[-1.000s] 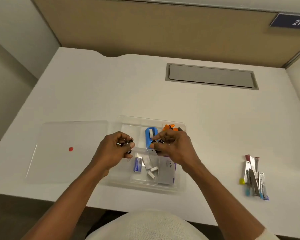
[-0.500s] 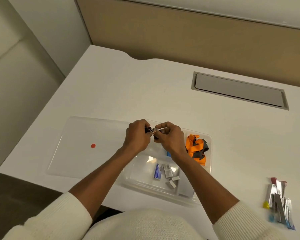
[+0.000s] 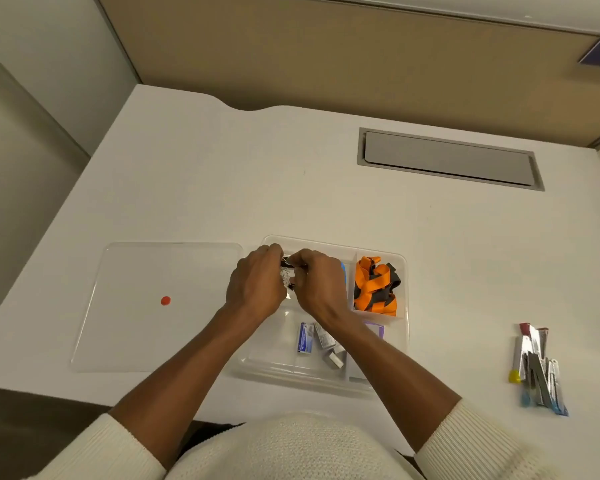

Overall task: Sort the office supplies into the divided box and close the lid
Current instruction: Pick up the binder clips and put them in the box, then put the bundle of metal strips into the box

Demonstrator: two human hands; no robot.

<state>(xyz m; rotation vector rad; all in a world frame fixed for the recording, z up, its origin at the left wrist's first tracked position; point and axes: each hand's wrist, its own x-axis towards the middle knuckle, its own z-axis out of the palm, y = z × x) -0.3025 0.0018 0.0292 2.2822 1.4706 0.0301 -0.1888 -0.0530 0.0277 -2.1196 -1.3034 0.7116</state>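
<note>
Both hands meet over the far-left compartment of the divided box (image 3: 405, 341): the left hand (image 3: 255, 285) and right hand (image 3: 317, 284) pinch a small cluster of black binder clips (image 3: 287, 273) between their fingertips. At three o'clock from them an orange and black strap (image 3: 374, 285) fills its own compartment; small packets (image 3: 306, 337) lie in the near compartment. At nine o'clock the clear lid (image 3: 125, 306) lies flat, its edge just beside the box. Well apart at four o'clock, a pile of thin sticks (image 3: 537, 368) waits near the front edge of the tabletop (image 3: 222, 185), whose far half stays open.
</note>
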